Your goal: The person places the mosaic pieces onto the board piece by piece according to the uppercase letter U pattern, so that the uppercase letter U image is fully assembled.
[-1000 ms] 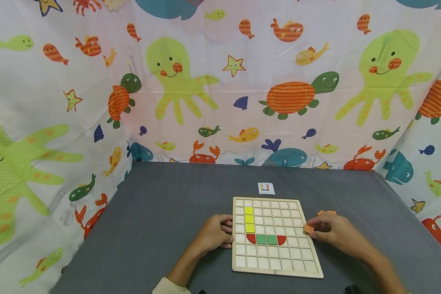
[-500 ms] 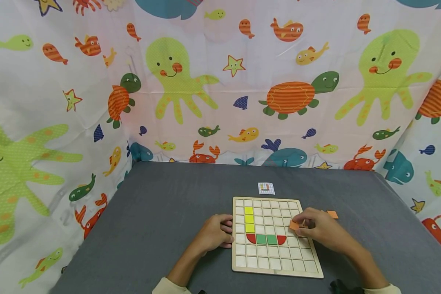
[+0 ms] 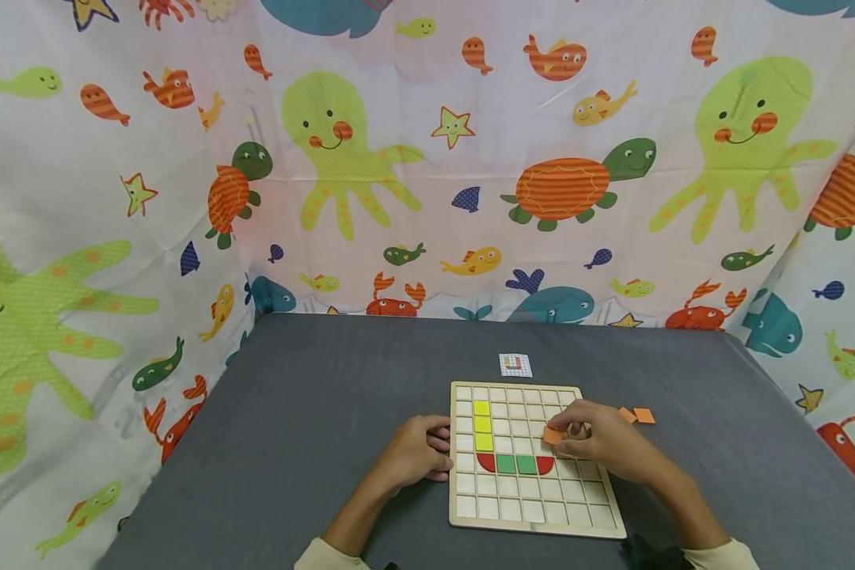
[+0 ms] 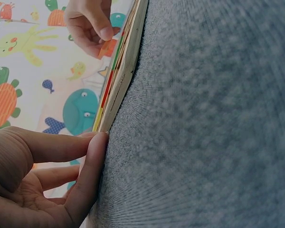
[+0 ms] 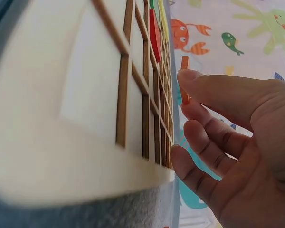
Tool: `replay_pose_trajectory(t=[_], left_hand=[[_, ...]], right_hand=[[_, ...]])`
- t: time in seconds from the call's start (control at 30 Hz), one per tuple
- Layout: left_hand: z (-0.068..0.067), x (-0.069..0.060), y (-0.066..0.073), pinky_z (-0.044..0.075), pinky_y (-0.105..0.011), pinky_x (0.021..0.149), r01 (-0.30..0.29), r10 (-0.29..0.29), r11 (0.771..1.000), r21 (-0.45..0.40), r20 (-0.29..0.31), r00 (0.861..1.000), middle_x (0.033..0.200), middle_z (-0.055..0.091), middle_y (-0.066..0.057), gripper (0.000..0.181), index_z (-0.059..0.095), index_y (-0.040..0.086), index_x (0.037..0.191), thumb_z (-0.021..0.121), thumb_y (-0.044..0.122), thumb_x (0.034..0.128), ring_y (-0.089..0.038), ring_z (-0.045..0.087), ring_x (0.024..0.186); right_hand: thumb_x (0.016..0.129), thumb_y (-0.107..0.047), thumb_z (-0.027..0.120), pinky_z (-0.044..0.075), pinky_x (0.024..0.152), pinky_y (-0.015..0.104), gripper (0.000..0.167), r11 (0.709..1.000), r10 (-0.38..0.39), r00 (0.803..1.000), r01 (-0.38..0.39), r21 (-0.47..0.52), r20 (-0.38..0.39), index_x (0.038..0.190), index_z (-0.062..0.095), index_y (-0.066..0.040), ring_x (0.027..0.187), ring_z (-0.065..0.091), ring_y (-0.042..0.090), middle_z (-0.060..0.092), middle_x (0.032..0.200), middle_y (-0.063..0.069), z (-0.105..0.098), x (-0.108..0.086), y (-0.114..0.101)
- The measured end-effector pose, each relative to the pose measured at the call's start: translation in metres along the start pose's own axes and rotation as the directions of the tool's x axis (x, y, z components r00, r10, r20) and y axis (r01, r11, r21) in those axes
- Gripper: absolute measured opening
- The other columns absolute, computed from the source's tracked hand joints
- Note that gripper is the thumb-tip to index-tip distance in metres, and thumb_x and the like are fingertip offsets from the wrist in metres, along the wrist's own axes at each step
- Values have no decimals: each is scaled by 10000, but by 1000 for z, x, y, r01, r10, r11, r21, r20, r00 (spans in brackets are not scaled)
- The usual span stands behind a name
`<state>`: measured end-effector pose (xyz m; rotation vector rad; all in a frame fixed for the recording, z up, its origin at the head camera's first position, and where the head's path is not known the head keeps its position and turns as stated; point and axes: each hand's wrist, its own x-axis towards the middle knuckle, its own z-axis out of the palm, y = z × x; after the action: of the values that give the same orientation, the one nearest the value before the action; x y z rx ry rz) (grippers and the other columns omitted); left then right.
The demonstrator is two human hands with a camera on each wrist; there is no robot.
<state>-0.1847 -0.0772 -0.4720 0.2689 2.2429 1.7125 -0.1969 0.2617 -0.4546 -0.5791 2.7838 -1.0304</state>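
Note:
A wooden grid board point(image 3: 495, 523) lies on the grey table. My left hand point(image 3: 420, 450) grips its left edge, thumb and index finger meeting there in the left wrist view. Between thumb and fingers my right hand point(image 3: 602, 437) pinches an orange square tile point(image 3: 552, 435), seen edge-on as a thin orange tile point(image 5: 185, 62) in the right wrist view. The tile is held above the board's right half, just behind a red quarter-round tile point(image 3: 545, 465). Green squares point(image 3: 516, 465) join it to another red quarter-round point(image 3: 486, 462). A column of yellow squares point(image 3: 483, 423) rises behind that one.
Loose orange tiles point(image 3: 644, 416) lie on the table to the right of the board, partly behind my right hand. A small printed pattern card point(image 3: 515, 365) lies beyond the board's far edge. A cloth with sea animals point(image 3: 470, 158) hangs behind the table.
My right hand has carried the orange tile leftward from the board's right edge to over its grid, uncovering the loose orange tiles. My left hand stays at the board's left edge.

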Motion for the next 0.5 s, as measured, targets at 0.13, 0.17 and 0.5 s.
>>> replay_pose_trajectory(t=[0.13,0.17,0.5], left_hand=[[0,1,0,674,-344,639,3,-3,1000,11,-5,1000,1166,626,-167,653,573,-92,1438,765,-159,818,-238,657,971],[1,1,0,674,-346,640,4,-4,1000,13,-7,1000,1164,625,-167,653,574,-93,1437,765,-162,816,-240,655,972],[0,0,0,676,-348,646,10,-10,1000,-8,-5,1000,1168,620,-167,669,570,-90,1441,762,-171,805,-242,649,981]], right_hand=[[922,-228,833,532,708,247,250,1000,-6,1000,6,12,26,1153,787,-145,898,582,108,675,1026,-27,2,4,-2],[922,-219,831,533,705,249,247,1000,-8,999,7,13,31,1153,788,-142,894,583,111,678,1027,-24,3,4,-2],[925,-200,828,548,714,254,217,999,-40,998,40,-7,46,1130,794,-139,877,596,64,693,1004,-59,6,7,0]])
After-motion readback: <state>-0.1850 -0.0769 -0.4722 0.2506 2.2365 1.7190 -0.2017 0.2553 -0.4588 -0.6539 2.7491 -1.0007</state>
